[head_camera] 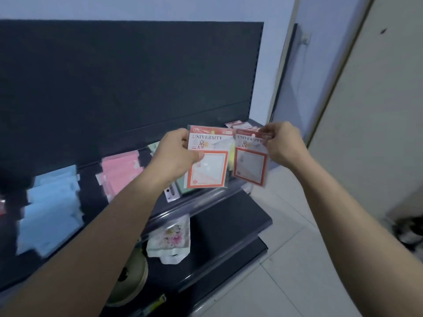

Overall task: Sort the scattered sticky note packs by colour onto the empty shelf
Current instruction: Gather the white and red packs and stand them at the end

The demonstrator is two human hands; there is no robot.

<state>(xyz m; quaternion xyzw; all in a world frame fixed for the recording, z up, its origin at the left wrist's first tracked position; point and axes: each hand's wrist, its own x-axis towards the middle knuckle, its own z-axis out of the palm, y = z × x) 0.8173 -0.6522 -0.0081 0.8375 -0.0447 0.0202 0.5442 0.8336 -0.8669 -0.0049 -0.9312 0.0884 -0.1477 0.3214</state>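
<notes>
Over the right end of the shelf (207,199), we are holding two red-bordered packs side by side, not touching and clear of the board.

- Left hand (177,156): pinching the left red pack (209,165) by its left edge, thumb across the front. A green pack (183,188) is showing behind it; we cannot tell whether it is in the same grip or lying on the shelf.
- Right hand (282,143): pinching the right red pack (250,162) by its top corner, so the pack is hanging loose and slightly tilted.
- On the shelf: blue packs (50,207) at the left end, pink packs (121,170) toward the middle, a red pile (238,124) at the back right corner, just behind the hands.

We are judging this as a colour check, red against red, with both packs likely bound for the red pile. To do it well, we are thinking: square the right pack before lowering it, since a corner pinch lets it swing. Lay it flat on the pile, not against the back panel, and release one hand at a time. If the green pack is in the left grip, we are sliding the red one off the front first, so green is not landing among red.
</notes>
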